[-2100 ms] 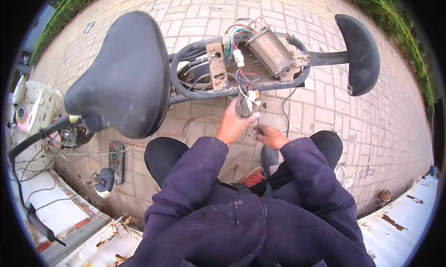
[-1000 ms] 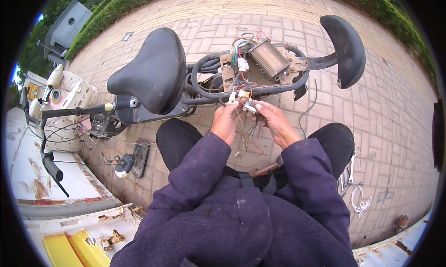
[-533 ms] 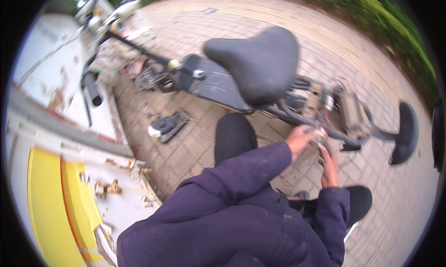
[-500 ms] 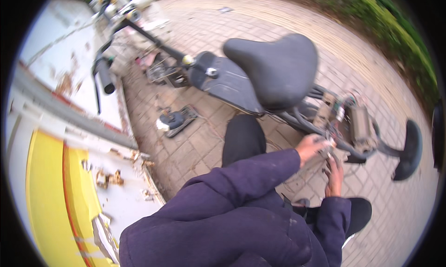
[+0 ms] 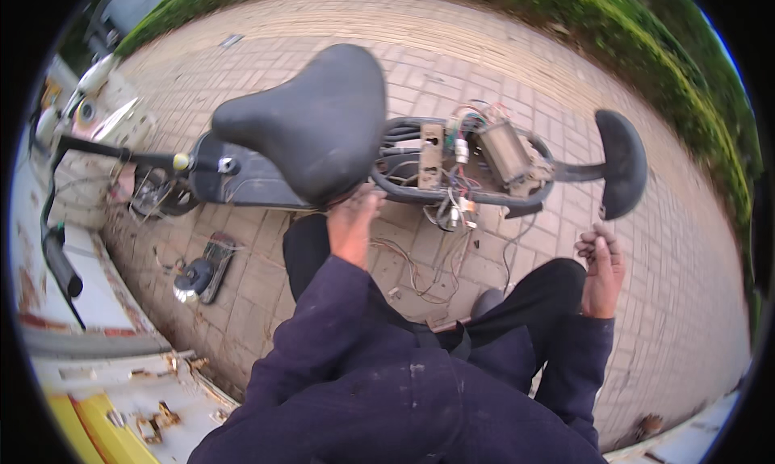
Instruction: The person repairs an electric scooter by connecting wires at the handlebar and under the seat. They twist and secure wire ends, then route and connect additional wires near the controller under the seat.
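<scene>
A partly dismantled scooter frame has a black saddle (image 5: 299, 117), a metal controller box (image 5: 500, 153), a black backrest (image 5: 623, 161) and a bundle of white connectors and wires (image 5: 458, 212) hanging below its tube loop. My left hand (image 5: 351, 226) reaches to the saddle's lower rear edge, fingers bent, with what they grip hidden. My right hand (image 5: 601, 270) is raised over my right knee, just below the backrest, its fingers loosely curled but apart, with nothing visible in them.
Handlebars (image 5: 60, 266) and a cream plastic body (image 5: 121, 121) are at left. A black lamp part (image 5: 194, 278) lies on the paving at lower left. Rusty white panels (image 5: 97, 371) border the lower edges. A hedge (image 5: 662, 68) runs along the far side of the paving.
The view swung left and has turned back. My hands have separated and left the connectors: the left moved to the saddle edge, the right out to the right below the backrest.
</scene>
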Demonstrator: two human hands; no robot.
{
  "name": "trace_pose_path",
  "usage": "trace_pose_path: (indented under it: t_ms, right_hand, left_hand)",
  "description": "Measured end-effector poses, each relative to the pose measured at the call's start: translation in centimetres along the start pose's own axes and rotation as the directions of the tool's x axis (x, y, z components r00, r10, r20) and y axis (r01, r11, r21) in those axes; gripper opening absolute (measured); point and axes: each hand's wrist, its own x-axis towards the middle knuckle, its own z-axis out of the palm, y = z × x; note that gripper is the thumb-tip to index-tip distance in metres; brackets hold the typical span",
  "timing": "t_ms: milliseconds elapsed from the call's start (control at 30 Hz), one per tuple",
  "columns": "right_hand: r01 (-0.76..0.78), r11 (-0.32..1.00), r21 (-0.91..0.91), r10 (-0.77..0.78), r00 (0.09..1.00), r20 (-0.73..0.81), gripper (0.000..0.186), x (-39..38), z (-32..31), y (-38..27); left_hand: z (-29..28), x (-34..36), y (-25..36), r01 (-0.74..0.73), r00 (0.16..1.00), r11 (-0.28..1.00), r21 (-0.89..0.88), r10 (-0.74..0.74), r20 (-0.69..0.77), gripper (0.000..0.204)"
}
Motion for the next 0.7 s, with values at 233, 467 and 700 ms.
trace_pose_path:
  t_ms: [233, 467, 700]
  right_hand:
    - [-0.624, 0.751, -0.218, 0.435, 0.715, -0.548, 0.021, -9.2, -16.4, 13.2]
    - [-0.898, 0.435, 0.065, 0.838, 0.377, -0.395, 0.025, -15.7, -12.1, 32.2]
    - [-0.863, 0.497, 0.093, 0.813, 0.426, -0.397, 0.026, -4.4, -7.6, 37.4]
  left_hand:
    - [-0.4, -4.3, 6.2, -0.066, 0.994, 0.949, 0.308, 0.037, 0.099, 0.031]
    - [3.8, -4.2, 9.5, -0.065, 0.939, 0.873, 0.483, -0.110, 0.325, 0.033]
    - [12.4, 8.3, 1.6, -0.272, 0.958, 0.630, 0.728, 0.102, 0.269, 0.045]
